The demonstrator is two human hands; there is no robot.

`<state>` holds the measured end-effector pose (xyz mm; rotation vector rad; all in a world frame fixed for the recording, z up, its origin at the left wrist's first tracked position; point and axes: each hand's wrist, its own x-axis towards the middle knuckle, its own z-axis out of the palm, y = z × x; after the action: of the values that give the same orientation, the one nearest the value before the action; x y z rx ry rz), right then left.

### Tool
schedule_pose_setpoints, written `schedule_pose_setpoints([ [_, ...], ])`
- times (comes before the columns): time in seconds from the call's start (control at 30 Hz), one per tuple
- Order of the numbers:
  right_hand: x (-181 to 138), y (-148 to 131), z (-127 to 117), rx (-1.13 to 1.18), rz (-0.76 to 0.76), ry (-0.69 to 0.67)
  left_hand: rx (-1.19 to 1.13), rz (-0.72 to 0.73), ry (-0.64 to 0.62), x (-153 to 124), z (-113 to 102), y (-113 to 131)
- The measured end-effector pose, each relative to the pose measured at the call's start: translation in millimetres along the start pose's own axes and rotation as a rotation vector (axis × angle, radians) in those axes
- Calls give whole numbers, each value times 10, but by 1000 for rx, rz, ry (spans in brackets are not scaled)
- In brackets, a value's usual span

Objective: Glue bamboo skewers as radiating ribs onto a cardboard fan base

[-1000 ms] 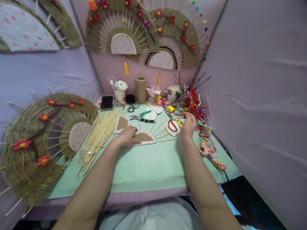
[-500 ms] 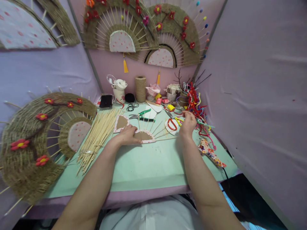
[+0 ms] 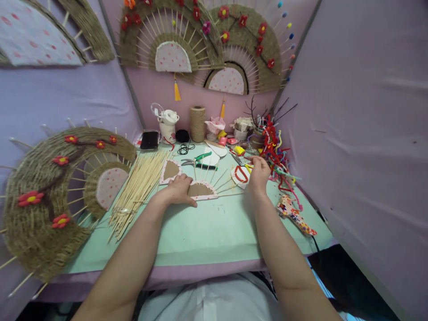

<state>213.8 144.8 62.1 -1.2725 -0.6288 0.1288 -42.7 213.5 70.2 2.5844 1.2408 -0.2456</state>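
Observation:
My left hand (image 3: pixel 179 189) lies over the left end of a half-round cardboard piece (image 3: pixel 202 191) with a pink-and-white edging, its thumb stretched out near the lower edge. Thin sticks (image 3: pixel 219 179) fan out from this piece towards the right. My right hand (image 3: pixel 259 174) is raised to the right of the fan, fingers pinched together; what they hold, if anything, cannot be made out. Just left of it are scissors with red handles (image 3: pixel 241 174) on a white round piece. Behind my left hand lies a second edged cardboard piece (image 3: pixel 171 170), beside green-handled pliers (image 3: pixel 202 166).
A heap of loose sticks (image 3: pixel 137 191) covers the left of the table. At the back stand a twine spool (image 3: pixel 198 125) and a white jug (image 3: pixel 167 129). Tangled red pipe cleaners (image 3: pixel 271 138) and a flower-patterned glue gun (image 3: pixel 292 214) are at right. A woven fan (image 3: pixel 40 178) leans at left.
The view has shifted slightly. My left thumb has moved down off the cardboard's surface towards its lower edge. My right hand stays pinched in nearly the same place.

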Motion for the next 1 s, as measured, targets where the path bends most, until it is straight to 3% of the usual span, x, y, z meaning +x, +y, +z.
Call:
schedule_pose_setpoints([
  [0.17, 6, -30, -21, -105, -43, -97, -29, 32, 37, 31, 49, -61],
  [0.3, 155, -84, -169, -286, -85, -291, -47, 44, 55, 53, 85, -91],
  [0.53, 689, -140, -322, -777, -189, -535, -59, 39, 60, 56, 88, -87],
  [0.67, 916, -155, -384, -1110, -135, -748, -57, 39, 66, 68, 89, -87],
  [0.8, 855, -94, -587, -1435, -4, -870, -40, 27, 73, 87, 103, -88],
  [1.0, 494, 50, -684, -1703, 150, -862, -56, 41, 75, 48, 85, -71],
])
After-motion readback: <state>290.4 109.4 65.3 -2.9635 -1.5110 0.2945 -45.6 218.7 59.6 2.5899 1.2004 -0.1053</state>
